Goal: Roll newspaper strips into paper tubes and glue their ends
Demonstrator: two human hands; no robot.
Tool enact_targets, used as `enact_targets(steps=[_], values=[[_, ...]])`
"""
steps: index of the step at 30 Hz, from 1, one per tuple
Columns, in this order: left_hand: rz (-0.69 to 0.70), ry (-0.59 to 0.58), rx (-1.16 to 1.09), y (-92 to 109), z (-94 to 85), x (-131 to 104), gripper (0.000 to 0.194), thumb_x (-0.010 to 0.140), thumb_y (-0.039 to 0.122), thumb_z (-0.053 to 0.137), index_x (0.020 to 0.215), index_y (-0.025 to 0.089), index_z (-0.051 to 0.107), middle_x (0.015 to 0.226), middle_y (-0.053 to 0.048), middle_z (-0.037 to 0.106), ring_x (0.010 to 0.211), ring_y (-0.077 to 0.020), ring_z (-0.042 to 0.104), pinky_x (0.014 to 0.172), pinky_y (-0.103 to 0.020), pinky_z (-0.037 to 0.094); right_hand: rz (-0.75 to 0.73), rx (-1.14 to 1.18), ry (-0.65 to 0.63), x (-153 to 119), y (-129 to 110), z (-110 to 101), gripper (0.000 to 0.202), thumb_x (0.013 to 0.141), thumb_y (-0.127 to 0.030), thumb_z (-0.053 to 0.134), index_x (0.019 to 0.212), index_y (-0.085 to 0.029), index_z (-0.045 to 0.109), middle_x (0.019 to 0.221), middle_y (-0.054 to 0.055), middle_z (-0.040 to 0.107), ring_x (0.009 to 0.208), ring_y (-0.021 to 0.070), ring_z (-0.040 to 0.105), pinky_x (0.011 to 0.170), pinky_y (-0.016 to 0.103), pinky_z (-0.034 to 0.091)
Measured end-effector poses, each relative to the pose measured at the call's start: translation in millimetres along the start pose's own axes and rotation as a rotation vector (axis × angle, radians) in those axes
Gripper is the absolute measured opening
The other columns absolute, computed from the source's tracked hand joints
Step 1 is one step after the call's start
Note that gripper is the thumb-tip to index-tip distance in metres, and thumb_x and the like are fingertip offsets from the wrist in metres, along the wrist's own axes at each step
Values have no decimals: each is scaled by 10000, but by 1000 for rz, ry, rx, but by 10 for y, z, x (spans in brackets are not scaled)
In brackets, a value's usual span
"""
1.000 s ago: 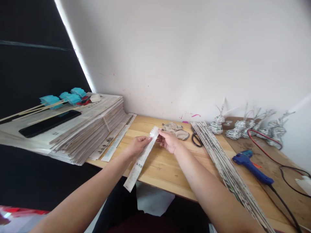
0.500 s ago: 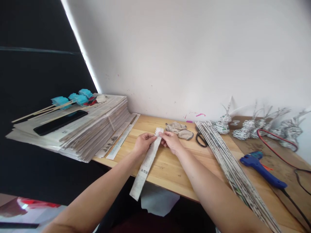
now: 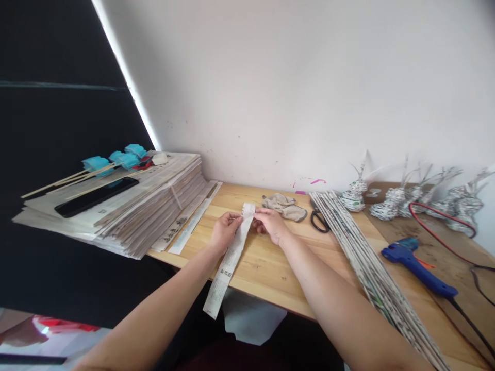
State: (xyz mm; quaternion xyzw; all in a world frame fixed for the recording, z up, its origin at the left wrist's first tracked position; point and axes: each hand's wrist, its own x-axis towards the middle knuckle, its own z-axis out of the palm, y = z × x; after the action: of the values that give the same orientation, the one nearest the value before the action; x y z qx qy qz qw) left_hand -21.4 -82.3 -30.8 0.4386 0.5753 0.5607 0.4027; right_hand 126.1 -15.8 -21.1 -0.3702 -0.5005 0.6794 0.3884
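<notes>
A long narrow newspaper strip (image 3: pixel 231 262) slants across the wooden table, its near end hanging past the front edge. My left hand (image 3: pixel 225 230) pinches the strip's left edge close to the far end. On the opposite side, my right hand (image 3: pixel 270 224) has its thumb and index finger closed on the right edge at the far end; its other fingers curl beneath. The strip's far edge looks notched or ragged. Just beyond my right hand lie crumpled gloves (image 3: pixel 285 207), greyish and worn, with black-handled scissors (image 3: pixel 319 221) to their right.
At left stands a newspaper stack (image 3: pixel 154 206) bearing a phone (image 3: pixel 96 197) and blue flowers on sticks (image 3: pixel 126 158). Rolled paper sticks (image 3: pixel 359 257) lie along the right. Beyond them are a blue glue gun (image 3: pixel 419 270), its cord, and several woven paper figures (image 3: pixel 390 203) by the wall.
The strip's far end has shifted slightly left with both hands. My right thumb and fingers have changed position at its corner. The rest stays put apart from a slight camera shift.
</notes>
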Motion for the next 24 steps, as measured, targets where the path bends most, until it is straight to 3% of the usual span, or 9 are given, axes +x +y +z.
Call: enact_targets(steps=[4,7,10,13,18,21,24], values=[[81,-169,59,-11,-41,-44,295,761,438,673,830,154,640,645,21,596,532,-69,451,499,-187,321,-8,105,18,24,-4,-45,278,711,-438,690,730,-163,655,667,42,661,577,137,575,412,202,365],[24,-244,60,11,-56,-65,364,775,499,648,874,149,664,635,17,588,516,-69,451,489,-189,330,-63,113,105,57,6,-89,306,637,-436,759,665,-165,620,611,12,627,535,117,530,414,201,315],[-74,-286,-18,90,-48,-47,485,758,586,631,955,145,665,757,-38,659,612,-115,572,549,-221,429,-124,78,136,61,14,-90,340,587,-432,799,602,-163,591,555,-18,581,496,95,473,429,211,309],[-85,-233,-123,209,-9,22,507,734,579,668,1010,154,650,887,-76,695,732,-156,640,650,-274,496,-178,16,133,34,31,-45,370,568,-438,816,574,-173,558,493,-48,520,454,84,417,432,224,301],[-15,-80,-218,310,84,209,437,552,425,847,835,136,680,767,-46,699,652,-132,616,640,-264,490,-279,-182,75,-14,44,8,395,570,-458,822,598,-181,541,503,-64,487,453,79,391,423,218,267],[6,-57,-217,285,114,261,387,551,399,845,779,122,697,715,-42,696,596,-117,591,616,-257,480,-219,-117,34,-24,9,-2,421,621,-528,777,617,-183,536,540,-38,544,479,96,459,427,217,305],[22,-90,-187,238,119,240,387,596,379,821,862,119,712,742,-52,710,609,-125,602,612,-253,475,-135,9,4,-13,-26,-37,424,660,-567,736,656,-178,568,590,-8,599,515,109,516,433,212,331]])
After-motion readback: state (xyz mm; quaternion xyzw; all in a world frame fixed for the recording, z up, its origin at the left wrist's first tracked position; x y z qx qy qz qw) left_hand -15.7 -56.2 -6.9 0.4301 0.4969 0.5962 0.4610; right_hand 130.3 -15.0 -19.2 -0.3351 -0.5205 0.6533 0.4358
